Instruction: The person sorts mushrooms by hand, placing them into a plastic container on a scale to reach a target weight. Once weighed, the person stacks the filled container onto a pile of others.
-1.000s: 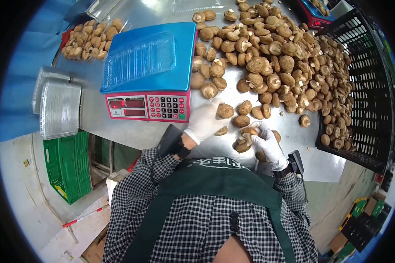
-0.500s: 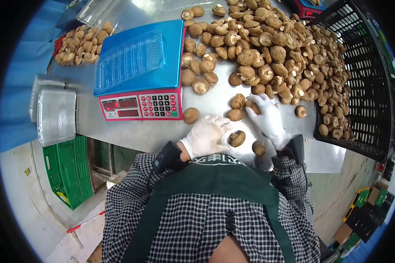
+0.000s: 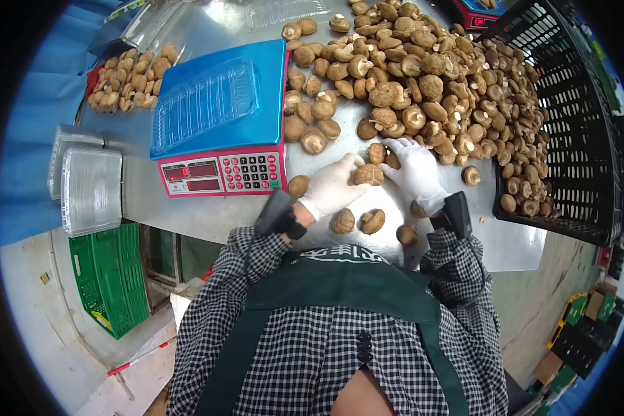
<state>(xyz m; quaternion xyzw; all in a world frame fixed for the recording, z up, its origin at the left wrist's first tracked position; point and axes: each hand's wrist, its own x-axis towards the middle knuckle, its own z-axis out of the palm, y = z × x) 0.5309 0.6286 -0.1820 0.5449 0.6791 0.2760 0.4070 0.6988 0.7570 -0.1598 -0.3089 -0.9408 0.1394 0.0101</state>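
Observation:
My left hand [image 3: 335,187], in a white glove, has thumb and fingers closed about the side of a brown shiitake mushroom [image 3: 369,175] low over the metal table. My right hand [image 3: 417,175], gloved too, curls around another shiitake [image 3: 393,161], which its fingers partly cover. Touching or just beside that one is a shiitake with a patterned cap [image 3: 376,152]. Nearer my apron lie loose shiitakes, one [image 3: 343,222] below my left hand, another [image 3: 372,221] to its right and one [image 3: 408,236] below my right hand. Part of one more [image 3: 417,209] shows by my right wrist.
A large shiitake heap [image 3: 457,97] spreads toward a tipped black crate [image 3: 575,132] at right. On the left, a red scale with a blue pan [image 3: 270,90] bears a clear plastic tray [image 3: 208,104]. Stacked trays [image 3: 92,187] and a filled tray [image 3: 128,80] are farther left.
My left hand has moved forward and closed on a shiitake, uncovering another one beneath where it was. My right hand has shifted slightly forward with its shiitake.

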